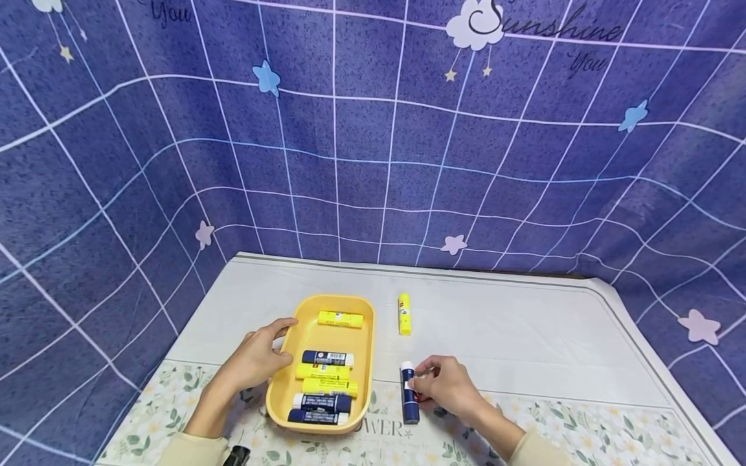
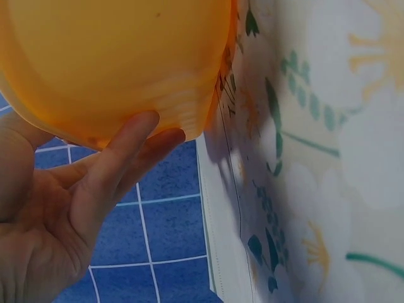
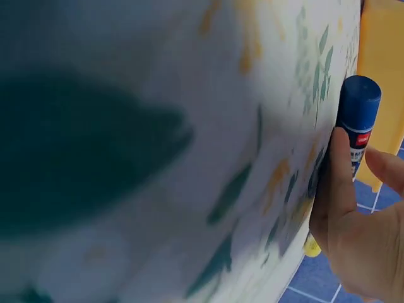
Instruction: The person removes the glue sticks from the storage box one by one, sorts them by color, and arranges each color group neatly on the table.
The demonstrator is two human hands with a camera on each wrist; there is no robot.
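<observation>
Blue glue stick pinched by right hand, lying on bench just right of yellow tray. Left hand fingers relaxed, touching the tray's left rim. Six glue sticks inside the tray, three yellow, three blue. One yellow glue stick loose on bench beyond the tray's right side.

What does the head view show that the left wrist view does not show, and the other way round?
Only the head view shows the right hand pinching a blue glue stick, a yellow glue stick lying apart on the cloth, and six sticks inside the tray. Only the left wrist view shows the tray's outer wall from close by, with fingers pressed against it. Both show the left hand at the yellow tray, the floral tablecloth and the blue grid backdrop.
</observation>
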